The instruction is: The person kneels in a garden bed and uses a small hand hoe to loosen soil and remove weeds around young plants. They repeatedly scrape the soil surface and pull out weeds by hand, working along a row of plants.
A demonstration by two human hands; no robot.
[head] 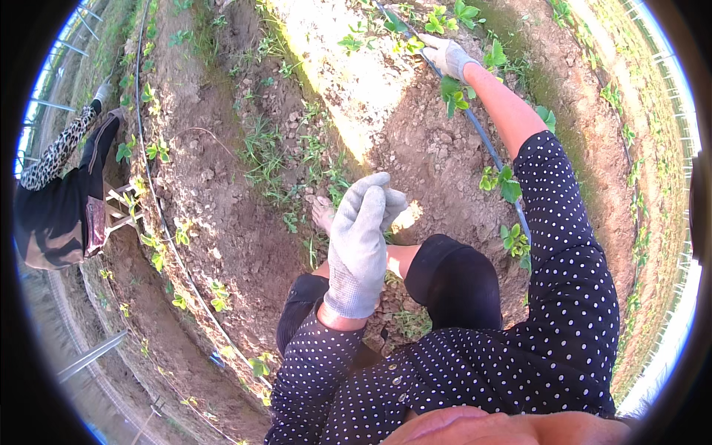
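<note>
My left hand point(361, 245), in a pale knitted work glove, is raised in front of my lap with its fingers curled together; whether something small is between them cannot be told. My right hand point(449, 55), gloved the same way, reaches forward to a young strawberry plant point(410, 45) beside a dark drip irrigation hose point(483, 132). Its fingertips are at the leaves, and their hold is unclear. More strawberry plants point(509, 186) grow along this hose on the raised soil bed.
Weeds point(264, 153) grow in the furrow near my bare foot point(322, 213). A second drip hose point(146, 161) runs along the bed at left. Beyond it a co-worker in dark trousers point(61, 217) bends over, by a light slatted frame point(123, 208). A metal bar point(92, 356) stands lower left.
</note>
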